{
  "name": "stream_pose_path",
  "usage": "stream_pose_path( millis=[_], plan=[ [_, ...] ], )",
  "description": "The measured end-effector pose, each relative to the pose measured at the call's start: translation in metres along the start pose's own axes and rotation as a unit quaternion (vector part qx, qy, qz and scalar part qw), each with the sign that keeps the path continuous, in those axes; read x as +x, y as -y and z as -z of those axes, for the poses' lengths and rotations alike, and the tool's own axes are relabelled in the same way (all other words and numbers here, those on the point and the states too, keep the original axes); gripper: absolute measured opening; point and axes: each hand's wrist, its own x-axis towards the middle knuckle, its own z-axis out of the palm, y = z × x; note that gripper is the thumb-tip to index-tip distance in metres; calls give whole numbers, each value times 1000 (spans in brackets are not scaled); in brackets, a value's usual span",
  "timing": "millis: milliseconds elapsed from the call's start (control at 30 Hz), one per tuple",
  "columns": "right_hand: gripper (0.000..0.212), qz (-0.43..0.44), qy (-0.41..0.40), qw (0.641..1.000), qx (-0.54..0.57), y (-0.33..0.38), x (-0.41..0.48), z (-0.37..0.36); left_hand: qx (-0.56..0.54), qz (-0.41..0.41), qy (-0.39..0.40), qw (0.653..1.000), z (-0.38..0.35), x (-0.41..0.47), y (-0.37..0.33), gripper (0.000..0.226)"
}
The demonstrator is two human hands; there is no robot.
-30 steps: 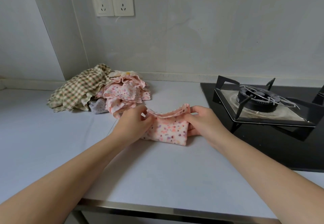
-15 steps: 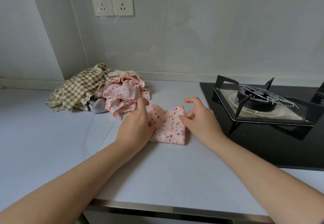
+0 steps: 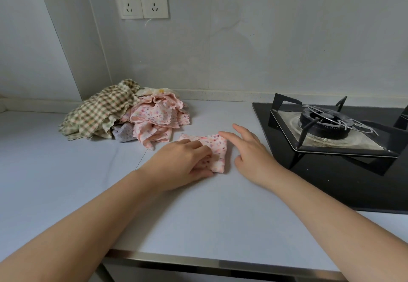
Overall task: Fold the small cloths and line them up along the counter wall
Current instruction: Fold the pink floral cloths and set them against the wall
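Nearest, the steel front edge (image 3: pixel 198 259) of the pale grey worktop (image 3: pixel 198 215) runs below both bare forearms, and a broad stretch of open worktop lies between it and the hands. Further in, the left hand (image 3: pixel 183 162) lies on the small folded pink floral cloth (image 3: pixel 217 151). Its grip is closed, with curled fingers on top and the thumb at the near edge, pinching the fold. The right hand (image 3: pixel 249 149) sits just right of the cloth, its grip slack and holding nothing, the forefinger reaching to the cloth's far right corner. The black glass hob (image 3: pixel 331 182) begins just beside that hand, its left edge slanting back towards the wall. Behind and to the left, a heap of unfolded checked and floral cloths (image 3: pixel 123 116) lies near the wall corner. Between heap and hob, open worktop runs to the pale upstand strip (image 3: pixel 220 95) at the wall's foot, with a white double socket (image 3: pixel 143 2) above.
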Motion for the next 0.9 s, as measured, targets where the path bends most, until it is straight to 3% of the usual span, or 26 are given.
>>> stream_pose_path(
  millis=[133,300,433,533,567,633,733,900],
  plan=[
    [65,21,-12,999,30,-1,-1,-1,-67,53,-74,994,3,-5,2,29],
    [74,53,-42,988,136,0,-3,2,-318,171,-104,927,16,-4,3,16],
    [36,44,-46,945,320,7,-4,6,-433,189,-119,874,25,-1,-2,21],
    [17,63,-70,923,372,2,-1,9,-491,199,-142,836,32,0,-3,14],
    [13,71,-74,915,389,0,-1,11,-504,187,-145,830,36,1,-3,20],
    [12,88,-90,895,428,0,-2,16,-466,133,-146,863,44,2,-2,37],
    [14,118,-114,868,468,6,-5,21,-293,47,-152,943,57,7,-3,32],
    [6,132,-104,854,493,13,-9,24,-245,73,-143,956,61,11,-4,32]
  ],
)
